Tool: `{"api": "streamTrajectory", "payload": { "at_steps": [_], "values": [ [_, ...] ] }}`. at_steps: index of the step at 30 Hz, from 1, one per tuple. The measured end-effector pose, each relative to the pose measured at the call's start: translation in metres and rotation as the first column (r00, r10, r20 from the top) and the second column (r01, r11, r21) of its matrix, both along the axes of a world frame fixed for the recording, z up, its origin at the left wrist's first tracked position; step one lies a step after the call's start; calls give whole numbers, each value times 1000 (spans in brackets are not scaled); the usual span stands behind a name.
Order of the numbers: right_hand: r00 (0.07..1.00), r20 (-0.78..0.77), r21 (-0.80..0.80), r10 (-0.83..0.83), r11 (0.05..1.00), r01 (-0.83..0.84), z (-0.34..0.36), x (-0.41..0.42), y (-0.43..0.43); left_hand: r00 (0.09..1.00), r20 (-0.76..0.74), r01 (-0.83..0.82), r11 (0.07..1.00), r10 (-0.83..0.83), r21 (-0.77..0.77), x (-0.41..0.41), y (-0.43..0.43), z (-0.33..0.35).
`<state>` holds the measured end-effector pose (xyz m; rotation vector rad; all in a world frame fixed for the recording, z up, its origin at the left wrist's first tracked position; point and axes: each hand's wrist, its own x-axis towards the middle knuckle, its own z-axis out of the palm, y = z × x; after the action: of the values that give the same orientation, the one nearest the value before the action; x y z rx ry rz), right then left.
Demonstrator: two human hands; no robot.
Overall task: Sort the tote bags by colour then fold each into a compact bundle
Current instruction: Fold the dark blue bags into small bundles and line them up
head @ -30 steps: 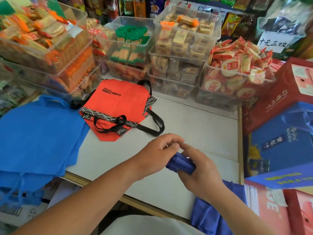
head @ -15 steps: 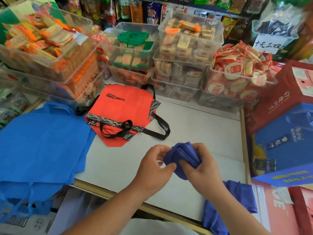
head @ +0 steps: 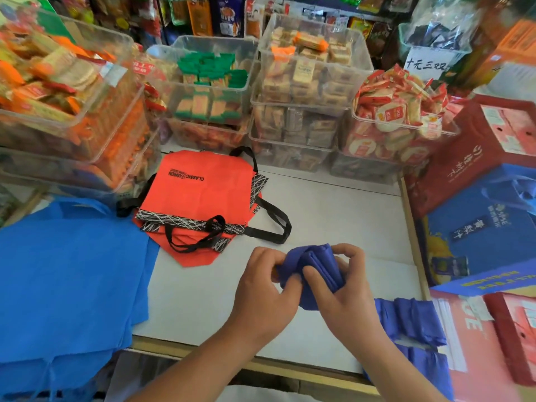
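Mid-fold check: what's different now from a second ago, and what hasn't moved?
The dark blue fabric tote bundle was turned between the hands; its stacked folded edges now face up. The left hand and right hand keep their grip on it; nothing let go. The flat red-orange tote bag with black handles and the light blue fabric bags stayed put.

bright, even, diffuse light. shadows soft and short: a thin one under the orange-red non-woven tote bag with black straps (head: 203, 195) on the white tabletop (head: 348, 221), which is slightly washed out. centre is sharp: folded dark blue fabric bundle (head: 319, 271), left hand (head: 261, 294), right hand (head: 345, 300) all crisp. clear plastic bin of orange snack packets (head: 58, 91), upper left of frame, is smeared and soft. strong wide-angle bend at edges: red and blue cardboard cartons (head: 478, 227) at right lean and stretch.
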<state>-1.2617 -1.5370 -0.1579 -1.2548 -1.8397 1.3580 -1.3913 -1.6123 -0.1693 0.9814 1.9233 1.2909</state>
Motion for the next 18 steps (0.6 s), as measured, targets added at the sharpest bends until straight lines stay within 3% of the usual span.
{"api": "streamTrajectory", "payload": {
  "at_steps": [5,10,15,18],
  "values": [
    [999,18,88,-29,996,27,4,-2,3,965,261,42,998,-27,-54,-11,10,22],
    [984,-177,-85,-5,996,-10,10,-3,6,910,415,49,994,-2,-102,-6,18,25],
    [987,-67,-52,145,988,-148,2,10,19,764,644,56,990,42,-131,0,26,23],
    [982,-33,-63,185,980,-187,-8,27,30,709,705,108,983,28,-148,8,31,18]
  ]
}}
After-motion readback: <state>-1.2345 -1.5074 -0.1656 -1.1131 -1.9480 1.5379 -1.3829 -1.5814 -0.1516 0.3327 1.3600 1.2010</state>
